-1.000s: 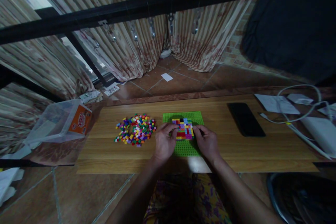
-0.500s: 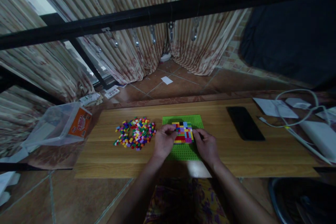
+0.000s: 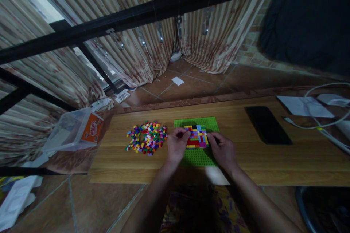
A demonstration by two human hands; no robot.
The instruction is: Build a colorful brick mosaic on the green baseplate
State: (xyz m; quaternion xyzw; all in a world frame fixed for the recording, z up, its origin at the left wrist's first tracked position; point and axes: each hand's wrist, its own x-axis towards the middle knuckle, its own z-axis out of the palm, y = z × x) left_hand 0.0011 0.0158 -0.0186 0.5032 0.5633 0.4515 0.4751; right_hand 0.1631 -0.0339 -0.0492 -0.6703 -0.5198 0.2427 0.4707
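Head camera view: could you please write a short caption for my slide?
Both hands, left hand and right hand, rest on a green baseplate beside its coloured brick patch; loose bricks lie left.

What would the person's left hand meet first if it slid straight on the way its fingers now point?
The left hand points forward and slightly right, so it would probably meet the patch of coloured bricks on the green baseplate; its fingertips already seem to touch that patch's left edge.

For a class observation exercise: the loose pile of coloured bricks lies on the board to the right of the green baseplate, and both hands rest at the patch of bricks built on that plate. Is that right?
Not quite. The head view shows the loose pile of coloured bricks lying left of the green baseplate, not right. The rest stands: left hand and right hand rest at the built patch.
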